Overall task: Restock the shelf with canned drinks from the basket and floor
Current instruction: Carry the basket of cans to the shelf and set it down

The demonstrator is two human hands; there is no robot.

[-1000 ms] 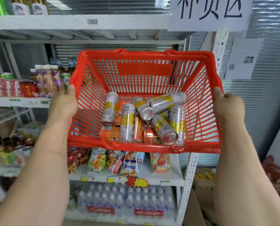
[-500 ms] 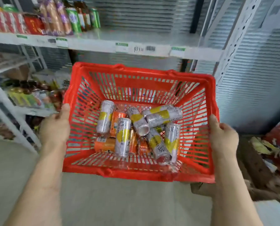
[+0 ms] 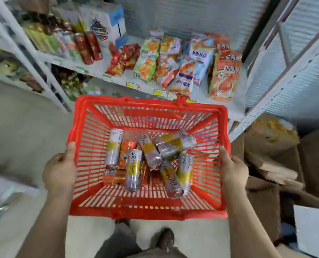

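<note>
The left hand (image 3: 60, 169) grips the left rim of the red basket (image 3: 147, 211), thumb hooked over the edge and fingers hidden under the outside wall. The right hand (image 3: 234, 169) grips the right rim the same way, thumb on top. The two hands are well apart, one on each side, and the basket hangs between them above the floor (image 3: 24, 123), level or nearly so.

The cans (image 3: 149, 159) lie on their sides in a loose heap on the basket's bottom, silver-and-yellow ones over orange ones, some crossing each other. One silver can (image 3: 115, 148) lies near the left wall, apart from the main pile's top layer.

Just beyond the basket's far rim is a low shelf (image 3: 201, 97) with snack bags (image 3: 175, 62) standing in rows. Red bottles (image 3: 88, 46) stand further left on it. Cardboard boxes (image 3: 274, 164) sit on the floor to the right. A shoe (image 3: 166, 239) shows below the basket.
</note>
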